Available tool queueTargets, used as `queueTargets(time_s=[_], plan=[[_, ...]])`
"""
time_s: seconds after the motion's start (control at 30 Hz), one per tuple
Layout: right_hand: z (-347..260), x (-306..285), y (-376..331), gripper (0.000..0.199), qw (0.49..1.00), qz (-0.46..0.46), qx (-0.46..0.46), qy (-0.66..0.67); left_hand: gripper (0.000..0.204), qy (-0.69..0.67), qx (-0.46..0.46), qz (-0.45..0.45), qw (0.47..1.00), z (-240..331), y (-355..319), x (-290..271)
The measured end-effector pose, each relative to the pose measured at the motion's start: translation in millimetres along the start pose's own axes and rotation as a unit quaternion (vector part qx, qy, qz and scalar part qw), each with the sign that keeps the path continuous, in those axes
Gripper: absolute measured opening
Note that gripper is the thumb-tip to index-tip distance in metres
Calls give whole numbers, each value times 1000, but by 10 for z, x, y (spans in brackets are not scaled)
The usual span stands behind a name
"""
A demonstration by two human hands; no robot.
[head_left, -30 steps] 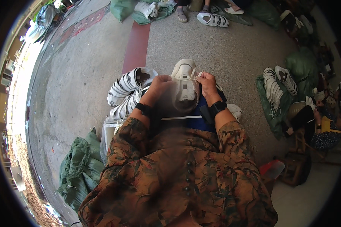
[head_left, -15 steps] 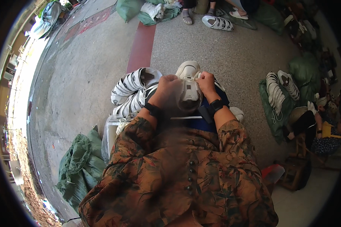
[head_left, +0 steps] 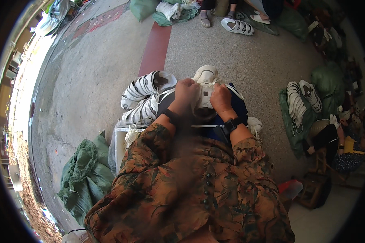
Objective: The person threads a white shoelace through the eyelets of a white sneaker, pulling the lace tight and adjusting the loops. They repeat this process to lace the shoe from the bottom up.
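Note:
A white sneaker sits across my lap, its toe pointing away from me and its opening toward me. At its left edge my left hand is closed with the fingers pinched by the lacing. Opposite it, my right hand is closed at the right edge, on the pale shoelace. Lace loops show between the two hands. My left fingertips are partly blurred, but they appear to grip the lace too. The sneaker's opening is partly hidden in shadow.
Stacked white-and-black shoes stand left of my lap, above a white box. A green sack slumps at lower left. Another white shoe is by my right knee. Striped shoes lie on green sacking at right, near a seated person.
Both hands have come closer together over the sneaker and sit a little lower. The view has shifted slightly, and more of the shoe by my right knee shows.

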State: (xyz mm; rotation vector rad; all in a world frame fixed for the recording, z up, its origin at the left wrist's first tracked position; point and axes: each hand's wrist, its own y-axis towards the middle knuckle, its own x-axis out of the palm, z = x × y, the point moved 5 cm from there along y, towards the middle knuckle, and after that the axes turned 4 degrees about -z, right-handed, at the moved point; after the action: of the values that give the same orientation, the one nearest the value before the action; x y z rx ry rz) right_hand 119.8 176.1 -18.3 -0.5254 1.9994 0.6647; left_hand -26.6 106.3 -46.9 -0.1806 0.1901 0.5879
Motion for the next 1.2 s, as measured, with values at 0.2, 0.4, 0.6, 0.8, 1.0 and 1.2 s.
queueTargets(time_s=[0.2,0.4,0.6,0.8,1.0,1.2], plan=[[161,68,-8,6,996,49,32,62,19,141,22,15,990,-8,52,17],[-70,-110,-23,7,995,97,-8,24,17,329,115,17,937,192,-14,71],[-269,64,73,5,990,19,-124,71,14,460,257,-78,846,333,-178,197],[-265,172,127,9,995,-37,-96,10,19,374,154,-72,912,195,-45,112],[-375,215,173,7,990,-57,-116,-49,19,201,154,-75,964,78,-34,-10],[-360,-204,148,3,985,-6,-167,-34,19,217,122,-58,967,98,-35,-52]])
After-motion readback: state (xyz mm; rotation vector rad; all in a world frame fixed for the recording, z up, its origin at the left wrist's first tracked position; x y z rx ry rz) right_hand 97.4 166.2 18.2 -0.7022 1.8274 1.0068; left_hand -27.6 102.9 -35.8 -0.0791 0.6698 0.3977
